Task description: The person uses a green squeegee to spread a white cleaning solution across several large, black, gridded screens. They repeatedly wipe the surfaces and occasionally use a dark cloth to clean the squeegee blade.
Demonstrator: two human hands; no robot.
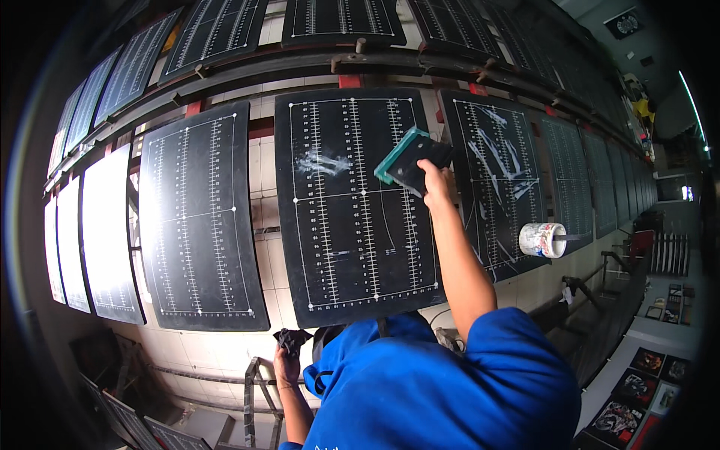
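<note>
My right hand (438, 184) is closed on a wide squeegee (405, 159) with a black body and a teal edge. It is over the upper right part of a black board (341, 221) with white rulers and dotted corners; whether the edge touches the surface I cannot tell. A whitish smear (324, 163) marks this board's upper left. Low on the left, my left hand (285, 366) grips a crumpled black cloth (292, 340) beside the board's near edge. The board to the right (487, 217) carries several whitish streaks.
A paint-stained white tub (534, 240) stands at the right board's near end, a dark handle sticking out. More marked boards (199, 262) line up left and right, some glaring with light. Behind runs a dark rail (300, 61) with pegs. Metal frames (259, 382) stand at lower left.
</note>
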